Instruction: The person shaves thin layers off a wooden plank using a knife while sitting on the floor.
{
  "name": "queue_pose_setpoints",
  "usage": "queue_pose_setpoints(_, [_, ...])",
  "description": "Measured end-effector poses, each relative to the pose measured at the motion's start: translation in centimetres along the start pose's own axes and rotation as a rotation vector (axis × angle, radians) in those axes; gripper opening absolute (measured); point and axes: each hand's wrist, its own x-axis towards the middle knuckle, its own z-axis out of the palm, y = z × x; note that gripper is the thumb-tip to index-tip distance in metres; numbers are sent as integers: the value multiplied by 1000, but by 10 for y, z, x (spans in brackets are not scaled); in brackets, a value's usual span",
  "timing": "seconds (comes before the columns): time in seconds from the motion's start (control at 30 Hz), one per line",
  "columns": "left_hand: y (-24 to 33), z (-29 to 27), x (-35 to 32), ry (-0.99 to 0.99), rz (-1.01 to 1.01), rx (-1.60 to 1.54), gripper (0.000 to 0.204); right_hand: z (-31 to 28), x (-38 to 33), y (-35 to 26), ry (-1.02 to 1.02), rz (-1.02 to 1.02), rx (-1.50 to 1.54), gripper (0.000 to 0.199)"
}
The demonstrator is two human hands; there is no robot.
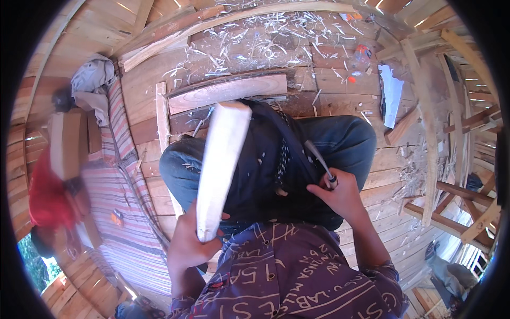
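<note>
My left hand (pixel 190 245) is wrapped round the lower end of a long, pale, squared piece of wood (pixel 222 165). The wood stands tilted up over my left thigh, its broad end farthest from me. In my right hand (pixel 342 195) is a knife (pixel 317 155), gripped by its dark handle, with the narrow blade pointing away and to the left. The blade is apart from the wood, over my right leg. A dark cloth (pixel 260 165) covers my lap between my crossed legs.
Wood shavings (pixel 271 32) litter the plank floor beyond my legs. A board (pixel 228 94) lies just past my knees. At right are white paper (pixel 390 95), a plastic bottle (pixel 362 56) and wooden framing (pixel 451 218). At left, a person in red (pixel 48 191) is beside a striped mat (pixel 114 196).
</note>
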Motion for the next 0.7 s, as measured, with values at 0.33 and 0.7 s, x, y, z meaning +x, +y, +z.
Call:
queue_pose_setpoints(0.33, [27,33,86,-96,251,82,59,58,-7,20,-221,-206,-44,14])
queue_pose_setpoints(0.7, [-14,37,58,-151,-106,228,65,44,-14,14,77,-135,16,31])
